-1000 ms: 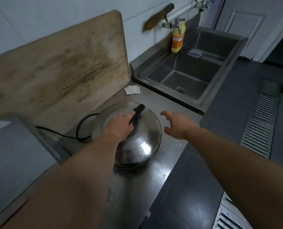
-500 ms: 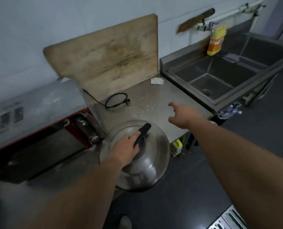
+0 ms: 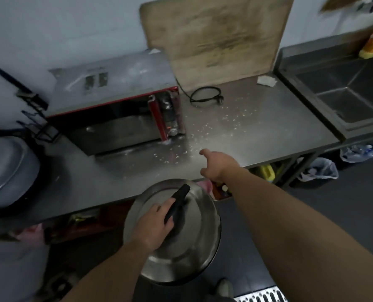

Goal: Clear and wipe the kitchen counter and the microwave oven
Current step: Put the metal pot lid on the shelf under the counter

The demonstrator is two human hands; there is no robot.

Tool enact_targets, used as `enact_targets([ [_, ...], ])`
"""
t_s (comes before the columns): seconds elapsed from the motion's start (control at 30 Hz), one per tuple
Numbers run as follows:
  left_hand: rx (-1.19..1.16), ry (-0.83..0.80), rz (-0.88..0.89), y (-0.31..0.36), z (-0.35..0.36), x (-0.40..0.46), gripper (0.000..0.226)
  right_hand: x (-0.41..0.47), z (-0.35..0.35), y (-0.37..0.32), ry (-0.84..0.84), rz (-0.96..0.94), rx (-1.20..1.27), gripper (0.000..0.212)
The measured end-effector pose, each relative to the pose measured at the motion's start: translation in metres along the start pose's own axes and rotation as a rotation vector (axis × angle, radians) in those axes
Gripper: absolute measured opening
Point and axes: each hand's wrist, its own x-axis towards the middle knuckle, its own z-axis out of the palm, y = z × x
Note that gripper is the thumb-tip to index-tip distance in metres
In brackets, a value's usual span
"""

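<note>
Stainless-steel kitchen counter (image 3: 257, 127) is strewn with white crumbs (image 3: 205, 127); one red-trimmed microwave oven (image 3: 115, 118) is seen on it, labels unreadable. One round steel lid (image 3: 187, 240) is gripped by left hand (image 3: 152, 227) off the counter's front edge; right hand (image 3: 218, 164) is loosely spread.

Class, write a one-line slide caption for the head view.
Left hand grips steel lid off crumb-strewn counter; right hand open.

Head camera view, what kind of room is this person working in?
Most likely a working kitchen, perhaps a commercial one: a stainless steel counter scattered with crumbs, a red-trimmed microwave oven, a deep steel sink beside it, and a big worn cutting board leaning on the wall.
</note>
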Motion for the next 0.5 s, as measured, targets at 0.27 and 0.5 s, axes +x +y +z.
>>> enact_targets([
  [0.27, -0.03, 0.032, -0.33, -0.149, 0.019, -0.113, 0.06, -0.003, 0.118, -0.132, -0.157, -0.149, -0.048, 0.064],
  [0.5, -0.116, 0.03, -0.526, -0.275, 0.012, -0.18, 0.06, -0.025, 0.22, -0.225, -0.283, -0.153, -0.124, 0.061],
])
